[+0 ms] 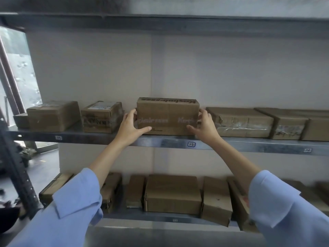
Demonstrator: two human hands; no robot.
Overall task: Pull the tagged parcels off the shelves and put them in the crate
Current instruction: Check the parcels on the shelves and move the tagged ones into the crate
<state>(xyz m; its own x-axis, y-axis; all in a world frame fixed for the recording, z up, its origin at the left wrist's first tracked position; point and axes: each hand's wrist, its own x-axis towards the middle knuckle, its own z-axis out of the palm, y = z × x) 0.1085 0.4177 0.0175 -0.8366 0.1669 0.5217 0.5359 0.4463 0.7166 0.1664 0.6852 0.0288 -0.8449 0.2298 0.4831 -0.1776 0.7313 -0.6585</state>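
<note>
Box (168, 116) sits on the middle shelf (99, 139), at the front edge, above the shelf label (191, 144). It stands well apart from the wall behind, with small gaps to the parcels either side.

Grip: left hand (131, 124) is on the left end and right hand (204, 124) on the right end. On each, the fingers wrap round the end face and the thumb is pressed low on the front face. Both are clamped on the box, a symmetric two-hand hold.

Handling, my read:
- Plain corrugated carton, stiff, edges square, no visible crush. It should take the end squeeze fine.
- Weight unknown. The two-hand grip suggests not trivial, so slide first and support the bottom once it clears the edge.
- Dry cardboard gives decent friction. Taped areas would be slicker, but I see none under the hands.
- Can't make out a tag on it; only blurred print on the front and top.

Containers:
- Crate is not in view, so fill state unknown.
- The middle shelf also holds a left carton (102, 116), an end carton (53, 115) and flat taped parcels (238, 122) on the right.
- Lower shelf (160, 220) holds a packed row of cartons (171, 193), some upright, some leaning.
</note>
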